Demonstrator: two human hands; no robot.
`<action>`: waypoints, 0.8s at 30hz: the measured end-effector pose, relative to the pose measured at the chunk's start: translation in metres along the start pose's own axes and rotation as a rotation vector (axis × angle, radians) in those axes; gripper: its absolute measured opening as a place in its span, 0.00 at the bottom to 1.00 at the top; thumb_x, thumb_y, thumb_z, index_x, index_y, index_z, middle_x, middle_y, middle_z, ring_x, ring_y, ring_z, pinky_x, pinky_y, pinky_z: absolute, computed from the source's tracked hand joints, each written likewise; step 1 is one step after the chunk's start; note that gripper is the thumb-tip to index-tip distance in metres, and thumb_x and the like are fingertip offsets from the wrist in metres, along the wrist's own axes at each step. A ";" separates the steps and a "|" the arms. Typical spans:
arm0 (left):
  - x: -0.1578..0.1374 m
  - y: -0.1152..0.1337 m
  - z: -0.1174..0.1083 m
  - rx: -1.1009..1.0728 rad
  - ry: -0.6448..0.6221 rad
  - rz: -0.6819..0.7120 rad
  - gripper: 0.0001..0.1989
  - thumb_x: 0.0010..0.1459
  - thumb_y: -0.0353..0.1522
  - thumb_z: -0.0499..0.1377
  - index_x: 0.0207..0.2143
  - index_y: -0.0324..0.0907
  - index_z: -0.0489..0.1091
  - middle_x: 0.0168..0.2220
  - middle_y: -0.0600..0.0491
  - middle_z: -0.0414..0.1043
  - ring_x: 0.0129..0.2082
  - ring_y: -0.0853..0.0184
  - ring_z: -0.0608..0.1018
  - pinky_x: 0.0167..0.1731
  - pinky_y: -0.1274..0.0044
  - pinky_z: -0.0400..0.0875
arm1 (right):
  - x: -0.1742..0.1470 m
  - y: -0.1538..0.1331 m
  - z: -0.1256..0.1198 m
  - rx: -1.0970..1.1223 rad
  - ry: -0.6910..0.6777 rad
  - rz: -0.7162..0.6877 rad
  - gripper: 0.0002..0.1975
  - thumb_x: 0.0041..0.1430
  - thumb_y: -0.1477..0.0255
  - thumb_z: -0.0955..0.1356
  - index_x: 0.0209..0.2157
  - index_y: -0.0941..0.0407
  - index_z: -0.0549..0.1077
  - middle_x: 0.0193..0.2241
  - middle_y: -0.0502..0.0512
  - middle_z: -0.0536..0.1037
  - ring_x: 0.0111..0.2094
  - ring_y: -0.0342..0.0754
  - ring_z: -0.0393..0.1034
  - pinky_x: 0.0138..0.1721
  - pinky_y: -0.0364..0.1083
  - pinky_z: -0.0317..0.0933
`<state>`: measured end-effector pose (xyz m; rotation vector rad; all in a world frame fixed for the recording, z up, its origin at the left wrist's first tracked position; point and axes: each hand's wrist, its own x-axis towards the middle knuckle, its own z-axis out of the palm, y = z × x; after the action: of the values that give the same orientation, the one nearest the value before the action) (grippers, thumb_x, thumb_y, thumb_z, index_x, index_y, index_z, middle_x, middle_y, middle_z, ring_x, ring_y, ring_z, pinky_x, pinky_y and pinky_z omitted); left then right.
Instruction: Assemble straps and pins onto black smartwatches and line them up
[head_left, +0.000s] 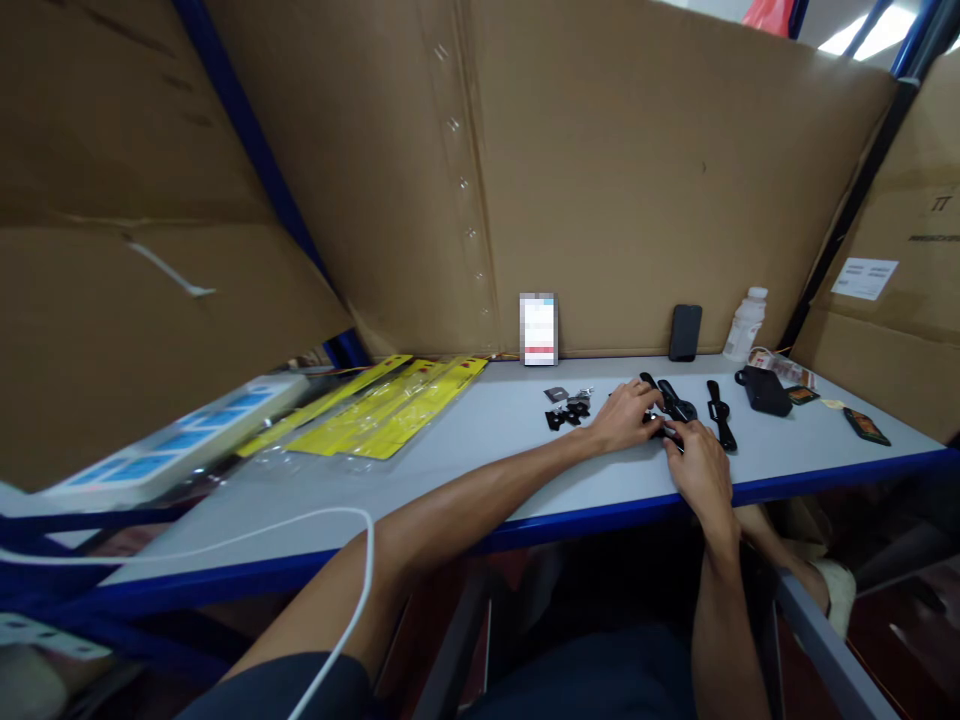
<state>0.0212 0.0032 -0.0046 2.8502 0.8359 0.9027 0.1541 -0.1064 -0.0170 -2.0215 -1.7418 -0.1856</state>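
Note:
My left hand and my right hand are close together over the right half of the table, fingers bent in. Between their fingertips is a small black part, mostly covered, with a light glint on it. Just behind the hands lie long black pieces with wide ends and a round middle. A similar black piece rests to the right of my right hand. Left of my left hand are several small black parts and a little heap of silvery bits.
A lit phone and a dark phone lean against the cardboard wall. Rightward are a bottle and a black case. Yellow packages and a white-blue box lie left. A white cable crosses in front.

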 end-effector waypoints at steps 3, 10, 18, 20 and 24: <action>0.000 -0.002 0.003 -0.009 -0.017 -0.023 0.09 0.60 0.28 0.58 0.42 0.40 0.74 0.40 0.47 0.76 0.46 0.58 0.74 0.48 0.68 0.68 | 0.001 0.000 0.000 0.001 -0.004 0.001 0.19 0.69 0.70 0.63 0.57 0.55 0.75 0.49 0.61 0.78 0.52 0.54 0.71 0.52 0.47 0.60; 0.001 -0.005 0.004 -0.109 -0.048 0.114 0.20 0.48 0.17 0.53 0.40 0.40 0.75 0.40 0.49 0.79 0.46 0.60 0.74 0.47 0.70 0.69 | 0.001 0.000 0.001 0.003 -0.010 0.001 0.20 0.69 0.71 0.63 0.57 0.58 0.75 0.49 0.62 0.78 0.53 0.54 0.70 0.53 0.49 0.60; 0.003 -0.007 0.003 -0.124 0.065 -0.165 0.16 0.54 0.21 0.53 0.37 0.40 0.78 0.40 0.49 0.80 0.44 0.62 0.77 0.49 0.71 0.71 | -0.001 -0.002 -0.003 0.023 -0.008 0.000 0.20 0.69 0.72 0.63 0.58 0.57 0.76 0.48 0.61 0.78 0.52 0.54 0.70 0.52 0.48 0.60; 0.004 -0.009 0.003 -0.085 0.014 -0.243 0.16 0.55 0.22 0.52 0.35 0.40 0.79 0.39 0.49 0.81 0.43 0.61 0.79 0.49 0.71 0.72 | -0.002 -0.002 -0.004 0.036 -0.001 -0.005 0.19 0.69 0.72 0.62 0.57 0.56 0.77 0.47 0.61 0.78 0.51 0.53 0.70 0.51 0.47 0.60; 0.003 -0.011 0.002 -0.037 -0.025 -0.231 0.17 0.55 0.23 0.53 0.37 0.41 0.81 0.41 0.49 0.82 0.45 0.61 0.80 0.52 0.72 0.73 | -0.003 -0.002 -0.006 0.083 0.012 -0.005 0.19 0.69 0.73 0.63 0.55 0.56 0.79 0.46 0.60 0.78 0.51 0.52 0.70 0.51 0.46 0.59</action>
<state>0.0195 0.0144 -0.0070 2.6553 1.1048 0.8418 0.1528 -0.1117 -0.0126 -1.9533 -1.7188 -0.1245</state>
